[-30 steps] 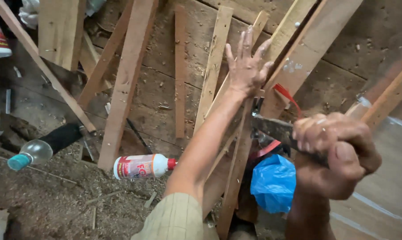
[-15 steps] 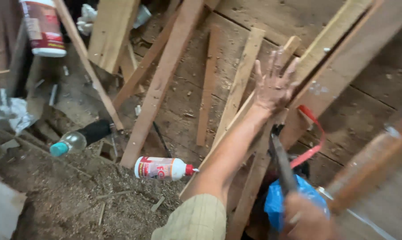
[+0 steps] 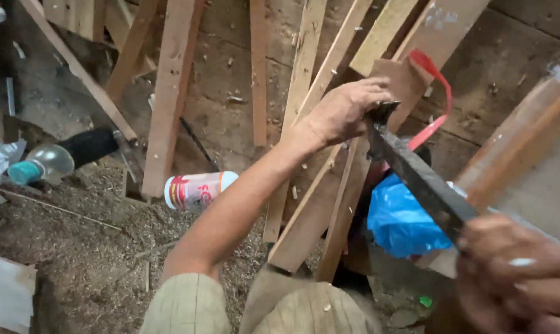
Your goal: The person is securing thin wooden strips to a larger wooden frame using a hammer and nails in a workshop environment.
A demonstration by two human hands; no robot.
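The left hand [image 3: 345, 111] lies palm down with its fingers curled over a slanting wooden slat [image 3: 329, 185], pressing it near the upper end; it clamps nothing else. The right hand [image 3: 521, 272], at the lower right edge of the view, is closed in a fist around the handle of a dark metal blade [image 3: 416, 176]. The blade's long axis runs from that fist up and to the left, and its blunt tip sits just beside the left hand's fingers, over the slat. The slat itself slants from lower left to upper right, among other loose boards [image 3: 171, 93] leaning the same way across the plank floor [image 3: 224, 117].

Room is tight to the right, where a broad board [image 3: 527, 161] rises close by the blade. A blue plastic bag [image 3: 403, 222] lies under the blade, a red strap [image 3: 437, 93] loops above it. To the left, on sawdust, a white bottle [image 3: 199, 188] lies on its side, well apart from both hands.
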